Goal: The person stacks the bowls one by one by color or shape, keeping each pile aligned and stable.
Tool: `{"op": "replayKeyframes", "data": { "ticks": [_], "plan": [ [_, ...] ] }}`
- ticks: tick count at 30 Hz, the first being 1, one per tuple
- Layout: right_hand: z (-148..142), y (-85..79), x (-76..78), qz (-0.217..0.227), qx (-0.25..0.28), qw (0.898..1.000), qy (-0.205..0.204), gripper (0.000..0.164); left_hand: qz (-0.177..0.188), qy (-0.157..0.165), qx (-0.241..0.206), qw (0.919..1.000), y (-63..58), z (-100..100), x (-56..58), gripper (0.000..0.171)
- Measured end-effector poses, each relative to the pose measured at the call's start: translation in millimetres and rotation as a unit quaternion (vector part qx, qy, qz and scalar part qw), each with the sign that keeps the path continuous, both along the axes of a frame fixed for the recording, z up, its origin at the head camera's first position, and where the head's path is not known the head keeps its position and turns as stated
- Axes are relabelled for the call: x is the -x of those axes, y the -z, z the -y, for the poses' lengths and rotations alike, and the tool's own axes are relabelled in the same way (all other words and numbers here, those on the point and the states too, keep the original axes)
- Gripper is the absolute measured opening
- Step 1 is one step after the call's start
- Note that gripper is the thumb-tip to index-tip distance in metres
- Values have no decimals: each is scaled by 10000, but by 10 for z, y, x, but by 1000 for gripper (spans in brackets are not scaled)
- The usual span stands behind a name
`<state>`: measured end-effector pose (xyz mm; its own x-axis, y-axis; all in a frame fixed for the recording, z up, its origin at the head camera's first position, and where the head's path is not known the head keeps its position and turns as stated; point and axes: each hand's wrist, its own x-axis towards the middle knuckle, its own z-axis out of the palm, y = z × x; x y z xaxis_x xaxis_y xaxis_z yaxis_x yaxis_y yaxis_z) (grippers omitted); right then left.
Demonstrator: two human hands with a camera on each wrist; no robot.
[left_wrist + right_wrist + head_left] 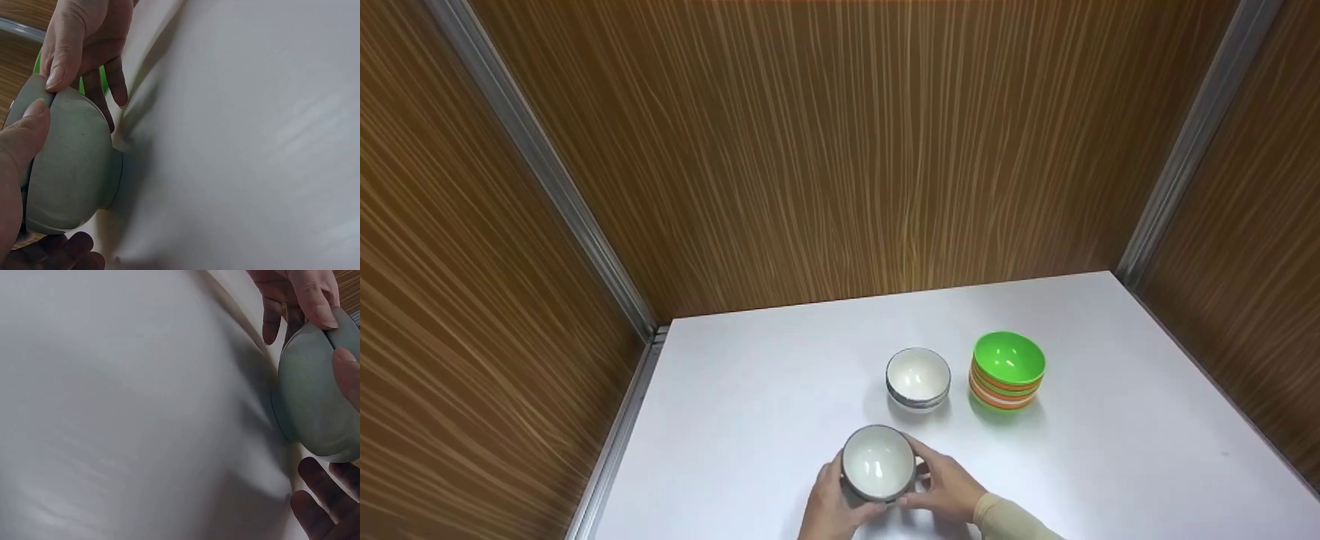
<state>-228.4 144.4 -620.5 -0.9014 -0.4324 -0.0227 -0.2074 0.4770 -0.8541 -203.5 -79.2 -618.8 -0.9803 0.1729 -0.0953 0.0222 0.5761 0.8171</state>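
Two nested bowls [878,459], white inside with a dark rim, are between the hands near the front of the table. The left hand [826,504] grips their left side, the right hand [949,486] their right side. Seen from the left wrist, the lower bowl [76,160] has a pale grey-green outside and a narrow foot close over the white surface. Both thumbs press near the seam between the bowls, with the other fingers spread around the far side and underneath. The right wrist view shows the same lower bowl [312,391], partly cut off at the frame edge.
Behind the hands stands a short stack of white dark-rimmed bowls [918,376]. To its right is a taller stack of green and orange bowls [1009,364], a green one on top. Wood-grain panels [840,150] enclose the white table [735,405] at the back and sides.
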Motion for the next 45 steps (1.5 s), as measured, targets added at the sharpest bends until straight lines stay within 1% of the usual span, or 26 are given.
{"op": "replayKeyframes", "data": {
  "ticks": [4, 7, 15, 18, 20, 22, 25, 27, 30, 33, 37, 40, 42, 45],
  "plan": [
    [73, -4, 74, -148, 91, 9998, -5, 98, -302, -157, 192, 9992, -10, 51, 74, 112],
    [138, 4, 130, -149, 112, 9998, 56, 98, -449, -239, 305, 9982, 1, 104, 149, 111],
    [367, 44, 320, 85, 102, 9993, 347, 97, -710, -242, 362, 9965, 21, 304, 378, 110],
    [437, 43, 386, 182, -74, 9981, 583, 94, -769, -280, 349, 9960, 20, 339, 485, 110],
    [486, 34, 421, 299, -250, 9963, 772, 92, -771, -393, 352, 9956, 21, 346, 557, 110],
    [533, 24, 447, 374, -422, 9941, 928, 89, -857, -500, 369, 9944, 20, 349, 624, 109],
    [586, 11, 463, 394, -776, 9908, 1040, 86, -1013, -649, 378, 9920, 23, 342, 718, 107],
    [607, 9, 461, 377, -1008, 9900, 916, 83, -1136, -693, 384, 9904, 29, 334, 774, 105],
    [622, 2, 445, 389, -1354, 9885, 547, 81, -1239, -757, 370, 9887, 38, 328, 849, 102],
    [603, -8, 418, 407, -1519, 9873, 223, 82, -1286, -807, 386, 9877, 29, 301, 927, 99],
    [587, -6, 387, 411, -1585, 9865, 76, 82, -1291, -883, 363, 9870, 21, 288, 1020, 97],
    [579, -10, 379, 490, -1529, 9870, 57, 80, -1307, -922, 308, 9867, 17, 281, 1085, 97],
    [580, -13, 377, 537, -1479, 9875, 43, 79, -1380, -933, 289, 9856, 20, 285, 1125, 97],
    [570, -17, 367, 649, -1410, 9879, 54, 78, -1383, -938, 301, 9855, 18, 280, 1162, 96]
  ]
}}
